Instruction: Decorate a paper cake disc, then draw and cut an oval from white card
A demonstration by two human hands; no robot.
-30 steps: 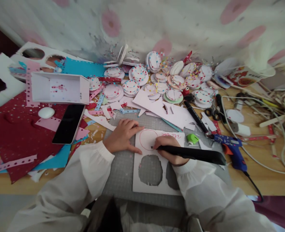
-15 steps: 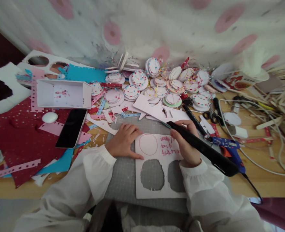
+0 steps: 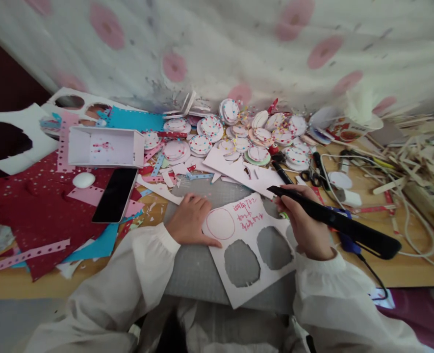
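Observation:
A white foam board sheet [image 3: 251, 235] lies tilted on the grey cutting mat [image 3: 187, 274]. It has ragged round holes, a red drawn circle and red handwriting. My left hand [image 3: 191, 219] rests at the sheet's left edge beside the circle, thumb stretched out and fingers lying down on the mat and sheet. Over the sheet's right side, my right hand [image 3: 308, 223] is closed around a long black utility knife [image 3: 334, 218]. Its tip points up and left, above the sheet; I cannot make out a blade. My right hand and sleeve hide part of the sheet's right edge.
Decorated white discs [image 3: 209, 128] crowd the back. At left are a phone [image 3: 115, 196], a white box [image 3: 80, 147] and red paper [image 3: 36, 215]. Right of me lie a blue glue gun [image 3: 349, 242], scissors [image 3: 307, 175], a white cable [image 3: 406, 235] and wooden sticks [image 3: 419, 162].
The foam board has turned anticlockwise, its right side swinging up. My right hand has moved right with the knife. My left hand stays at the left edge. The camera view has shifted slightly.

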